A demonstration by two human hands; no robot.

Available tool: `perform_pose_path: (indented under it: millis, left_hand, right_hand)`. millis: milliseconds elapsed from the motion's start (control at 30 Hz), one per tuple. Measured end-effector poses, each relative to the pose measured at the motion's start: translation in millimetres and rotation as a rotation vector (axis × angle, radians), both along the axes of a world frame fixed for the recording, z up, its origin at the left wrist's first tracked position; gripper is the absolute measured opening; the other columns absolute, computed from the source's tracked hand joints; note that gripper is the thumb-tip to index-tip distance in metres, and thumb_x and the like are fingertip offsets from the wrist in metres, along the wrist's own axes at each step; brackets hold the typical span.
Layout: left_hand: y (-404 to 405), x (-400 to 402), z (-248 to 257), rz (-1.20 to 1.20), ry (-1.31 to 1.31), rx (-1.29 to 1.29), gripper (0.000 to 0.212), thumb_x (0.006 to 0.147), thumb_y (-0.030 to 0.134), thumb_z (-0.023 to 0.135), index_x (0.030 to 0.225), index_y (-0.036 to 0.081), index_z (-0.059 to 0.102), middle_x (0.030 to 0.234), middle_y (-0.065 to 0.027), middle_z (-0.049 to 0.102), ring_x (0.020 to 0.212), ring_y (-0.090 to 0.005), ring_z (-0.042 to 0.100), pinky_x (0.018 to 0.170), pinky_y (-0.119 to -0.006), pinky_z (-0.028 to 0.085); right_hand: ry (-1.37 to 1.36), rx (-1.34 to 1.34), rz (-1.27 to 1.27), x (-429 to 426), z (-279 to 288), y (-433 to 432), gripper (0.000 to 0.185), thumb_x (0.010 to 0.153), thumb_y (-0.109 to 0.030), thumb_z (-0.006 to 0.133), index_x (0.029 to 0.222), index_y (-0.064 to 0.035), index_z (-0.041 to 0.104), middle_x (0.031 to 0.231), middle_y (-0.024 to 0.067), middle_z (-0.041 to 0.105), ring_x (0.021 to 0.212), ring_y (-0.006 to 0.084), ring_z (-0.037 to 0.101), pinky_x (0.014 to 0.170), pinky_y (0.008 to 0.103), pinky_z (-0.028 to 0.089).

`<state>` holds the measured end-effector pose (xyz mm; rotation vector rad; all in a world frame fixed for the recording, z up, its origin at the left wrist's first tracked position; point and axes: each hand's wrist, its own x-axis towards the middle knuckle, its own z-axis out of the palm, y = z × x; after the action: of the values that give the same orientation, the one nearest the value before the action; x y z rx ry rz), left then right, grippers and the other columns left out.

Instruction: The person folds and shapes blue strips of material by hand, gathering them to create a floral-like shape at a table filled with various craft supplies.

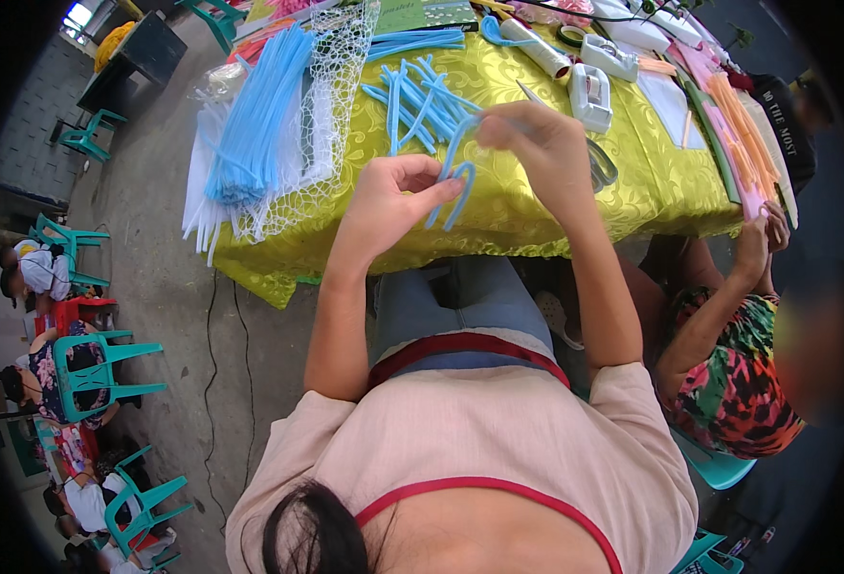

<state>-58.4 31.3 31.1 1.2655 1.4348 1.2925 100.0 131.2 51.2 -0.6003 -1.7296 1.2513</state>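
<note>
My left hand (pixel 400 201) pinches a light-blue pipe cleaner (pixel 453 154) between thumb and fingers, just above the table's front edge. The pipe cleaner is bent, with a hooked loop and ends hanging below the thumb. At its upper end, my right hand (pixel 540 147) grips it with the fingertips; those fingers are blurred. Behind both hands lies a loose pile of short blue pipe cleaner pieces (pixel 418 100), some folded double. A pair of scissors (pixel 603 166) lies partly hidden under my right hand, its handle showing to the right and a blade tip above.
A yellow-green patterned cloth (pixel 652 194) covers the table. At left lies a bundle of long blue pipe cleaners (pixel 260 122) beside white netting (pixel 332 107). Tape dispensers (pixel 590 97) and a cardboard-cored roll (pixel 535 47) stand farther back. A seated person's hands (pixel 756 240) hold pink material at right.
</note>
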Motion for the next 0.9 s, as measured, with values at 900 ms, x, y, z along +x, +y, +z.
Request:
perform_pose_path:
  millis: [900]
  left_hand:
    - [10, 16, -2, 0.019, -0.376, 0.048, 0.019, 0.078, 0.014, 0.069, 0.089, -0.001, 0.065, 0.078, -0.0061, 0.065, 0.066, -0.0087, 0.060, 0.059, -0.021, 0.051]
  right_hand:
    - [-0.216, -0.185, 0.103, 19, 8, -16, 0.021, 0.074, -0.016, 0.072, 0.084, 0.0021, 0.066, 0.069, 0.0043, 0.064, 0.059, 0.0062, 0.056, 0.052, 0.0184, 0.042]
